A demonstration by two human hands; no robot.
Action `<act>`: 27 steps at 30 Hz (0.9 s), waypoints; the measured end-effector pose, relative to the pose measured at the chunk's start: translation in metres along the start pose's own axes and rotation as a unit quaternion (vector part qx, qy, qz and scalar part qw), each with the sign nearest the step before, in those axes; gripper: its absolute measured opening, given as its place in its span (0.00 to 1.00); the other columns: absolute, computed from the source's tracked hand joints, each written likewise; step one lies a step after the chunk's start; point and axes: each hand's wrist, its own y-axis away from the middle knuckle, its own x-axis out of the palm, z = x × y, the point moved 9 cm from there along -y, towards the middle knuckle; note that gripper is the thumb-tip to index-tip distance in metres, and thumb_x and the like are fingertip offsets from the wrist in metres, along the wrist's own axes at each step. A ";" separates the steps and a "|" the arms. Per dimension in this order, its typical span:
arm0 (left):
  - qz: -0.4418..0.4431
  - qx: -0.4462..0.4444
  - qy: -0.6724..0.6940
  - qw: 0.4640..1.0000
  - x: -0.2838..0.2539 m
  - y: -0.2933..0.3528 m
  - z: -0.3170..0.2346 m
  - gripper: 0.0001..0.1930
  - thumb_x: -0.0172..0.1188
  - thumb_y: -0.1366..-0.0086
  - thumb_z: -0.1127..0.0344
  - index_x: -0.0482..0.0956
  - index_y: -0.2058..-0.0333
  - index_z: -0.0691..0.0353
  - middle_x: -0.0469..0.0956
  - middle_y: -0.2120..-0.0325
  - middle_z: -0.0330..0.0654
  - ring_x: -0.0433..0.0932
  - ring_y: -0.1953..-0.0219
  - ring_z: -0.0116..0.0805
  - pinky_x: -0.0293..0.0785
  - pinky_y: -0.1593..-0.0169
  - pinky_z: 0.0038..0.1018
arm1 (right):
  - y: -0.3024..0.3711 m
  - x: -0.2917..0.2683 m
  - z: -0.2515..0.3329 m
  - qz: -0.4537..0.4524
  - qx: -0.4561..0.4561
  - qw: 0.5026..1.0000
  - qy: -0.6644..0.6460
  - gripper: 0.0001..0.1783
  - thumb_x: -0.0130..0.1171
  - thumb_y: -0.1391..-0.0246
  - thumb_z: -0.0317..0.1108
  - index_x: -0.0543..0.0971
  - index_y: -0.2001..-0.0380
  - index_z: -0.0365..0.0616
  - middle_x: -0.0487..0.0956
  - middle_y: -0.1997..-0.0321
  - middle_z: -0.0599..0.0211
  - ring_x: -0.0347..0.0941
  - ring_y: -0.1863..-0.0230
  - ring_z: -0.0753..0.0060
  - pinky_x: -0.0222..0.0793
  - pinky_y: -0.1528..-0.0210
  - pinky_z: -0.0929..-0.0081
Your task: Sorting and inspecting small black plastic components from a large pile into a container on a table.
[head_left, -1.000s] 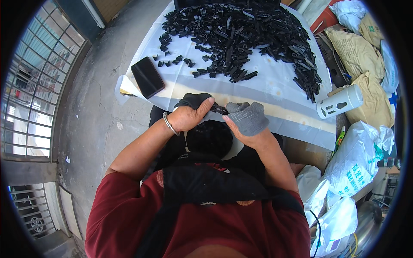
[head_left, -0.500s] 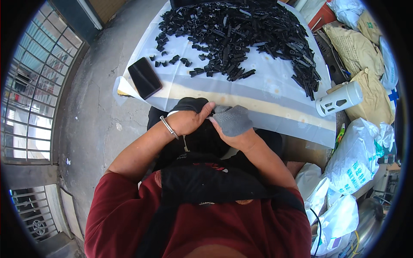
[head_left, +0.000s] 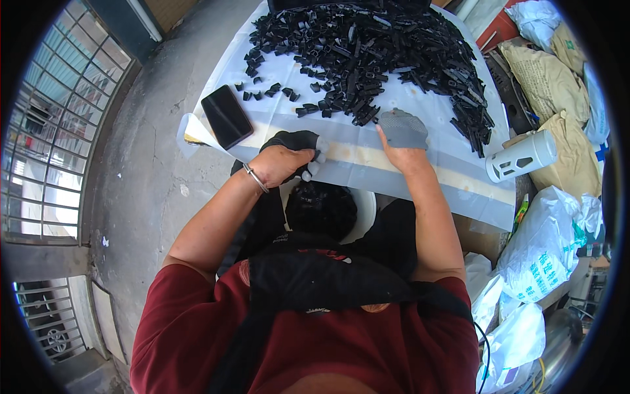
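My left hand (head_left: pixel 289 159), in a dark glove with pale fingertips and a bare thumb, is curled closed at the table's near edge; what it may hold is hidden. My right hand (head_left: pixel 403 134), in a grey glove with a bare thumb, reaches to the near edge of a heap of black plastic pieces (head_left: pixel 354 49). Its thumb tip meets a small black plastic piece (head_left: pixel 375 120), and the other fingers are mostly hidden under the glove's back. Below the hands, a white bucket (head_left: pixel 369 213) stands between my legs, with a dark, shiny mass (head_left: pixel 321 209) in it.
The pieces lie on a table with a white cover (head_left: pixel 262 115). A black phone (head_left: pixel 226 117) rests at its left, and a white slotted cylinder (head_left: pixel 522 156) at its right edge. Sacks (head_left: pixel 548 79) and white plastic bags (head_left: pixel 541 243) crowd the right side. A barred gate (head_left: pixel 56 131) stands left.
My hands were together over the bucket and have parted. The right has moved forward and right to the heap; the left stays near the table edge. The bucket and its contents now show.
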 end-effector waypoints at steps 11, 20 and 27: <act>0.162 0.140 -0.257 0.942 0.044 0.022 -0.030 0.26 0.58 0.45 0.52 0.67 0.49 0.54 0.76 0.73 0.39 0.71 0.73 0.24 0.68 0.64 0.19 | 0.048 -0.043 0.099 0.024 -0.126 0.922 -0.365 0.16 0.56 0.51 0.37 0.73 0.61 0.40 0.74 0.66 0.56 0.71 0.66 0.55 0.66 0.63 0.66; -0.019 0.168 -0.141 0.975 0.036 0.033 -0.034 0.22 0.43 0.35 0.51 0.75 0.61 0.66 0.76 0.72 0.43 0.72 0.69 0.30 0.68 0.62 0.25 | 0.046 -0.046 0.102 -0.045 -0.065 0.944 -0.320 0.15 0.59 0.55 0.36 0.72 0.66 0.39 0.75 0.71 0.59 0.70 0.72 0.55 0.64 0.69 0.66; -0.019 0.167 -0.170 0.971 0.024 0.030 -0.040 0.21 0.43 0.35 0.52 0.73 0.72 0.66 0.70 0.82 0.35 0.65 0.78 0.23 0.65 0.73 0.23 | 0.052 -0.062 0.087 -0.023 -0.066 0.959 -0.276 0.11 0.55 0.51 0.37 0.75 0.71 0.39 0.73 0.77 0.61 0.68 0.74 0.56 0.63 0.70 0.65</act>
